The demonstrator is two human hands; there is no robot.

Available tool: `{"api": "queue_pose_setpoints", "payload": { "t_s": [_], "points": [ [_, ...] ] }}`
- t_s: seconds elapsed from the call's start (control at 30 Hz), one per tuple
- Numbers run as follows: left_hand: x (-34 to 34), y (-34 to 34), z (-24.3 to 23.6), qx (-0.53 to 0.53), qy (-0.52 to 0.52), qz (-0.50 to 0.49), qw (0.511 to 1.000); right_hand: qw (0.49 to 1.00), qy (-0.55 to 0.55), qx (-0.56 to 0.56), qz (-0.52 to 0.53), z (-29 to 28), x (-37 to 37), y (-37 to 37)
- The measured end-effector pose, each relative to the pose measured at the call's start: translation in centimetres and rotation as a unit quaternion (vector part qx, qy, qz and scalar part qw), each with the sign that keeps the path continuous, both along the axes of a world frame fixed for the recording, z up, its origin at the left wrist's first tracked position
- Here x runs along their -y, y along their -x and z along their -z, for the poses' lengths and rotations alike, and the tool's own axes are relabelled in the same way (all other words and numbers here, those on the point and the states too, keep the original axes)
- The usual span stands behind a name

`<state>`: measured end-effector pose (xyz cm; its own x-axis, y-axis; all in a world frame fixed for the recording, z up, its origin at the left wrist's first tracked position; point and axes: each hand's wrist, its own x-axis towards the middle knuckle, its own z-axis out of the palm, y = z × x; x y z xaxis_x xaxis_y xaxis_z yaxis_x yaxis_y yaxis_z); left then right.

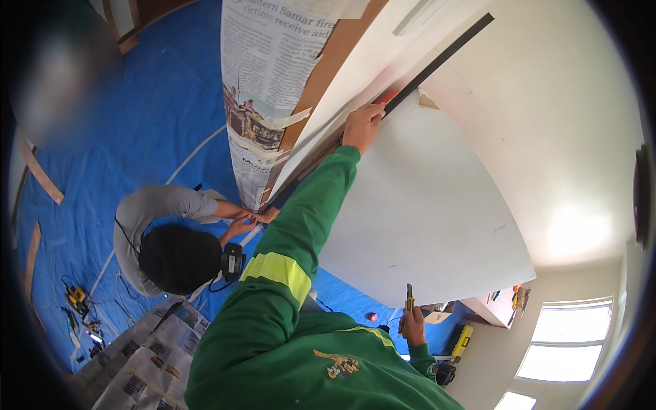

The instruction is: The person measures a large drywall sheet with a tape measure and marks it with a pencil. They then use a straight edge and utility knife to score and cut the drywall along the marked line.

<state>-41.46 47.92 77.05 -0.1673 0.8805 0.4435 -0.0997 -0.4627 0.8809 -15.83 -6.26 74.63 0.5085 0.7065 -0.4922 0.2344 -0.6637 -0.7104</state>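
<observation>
My left hand [364,128] reaches up and forward, its fingers closed round the lower end of a long black strip [441,63]. The strip slants up to the right, along the upper edge of a large pale grey sheet [424,198]. Something red [388,98] shows behind my fingers; its kind is hidden. Lower down, my right hand [413,326] is wrapped round a yellow utility knife [410,301]. The knife points upward, close to the lower edge of the sheet.
A co-worker [179,254] bends at my left, hands [254,220] at the foot of a newspaper-covered panel [266,75]. Blue sheeting [164,130] covers the floor, with tools [78,298] on it. A yellow and black case [462,340] stands by the wall.
</observation>
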Motion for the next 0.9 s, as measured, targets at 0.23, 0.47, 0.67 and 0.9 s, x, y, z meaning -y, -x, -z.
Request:
{"api": "queue_pose_setpoints", "payload": {
  "t_s": [0.23,0.47,0.67,0.9],
  "points": [
    [-2.3,0.3,1.1,-0.094,-0.01,0.019,0.995,0.998,-0.042,0.054,-0.004,0.5,-1.3,1.5],
    [-5.2,1.3,0.8,-0.341,-0.042,0.044,0.938,0.984,-0.168,0.038,-0.044,-1.8,-14.1,7.2],
    [-7.7,2.6,1.1,-0.441,-0.097,0.065,0.89,0.953,-0.281,0.005,-0.114,-4.1,-26.4,9.8],
    [-7.9,2.1,0.3,-0.484,0.004,0.088,0.871,0.958,-0.22,-0.167,-0.079,-0.3,-27.9,10.6]
  ]
}}
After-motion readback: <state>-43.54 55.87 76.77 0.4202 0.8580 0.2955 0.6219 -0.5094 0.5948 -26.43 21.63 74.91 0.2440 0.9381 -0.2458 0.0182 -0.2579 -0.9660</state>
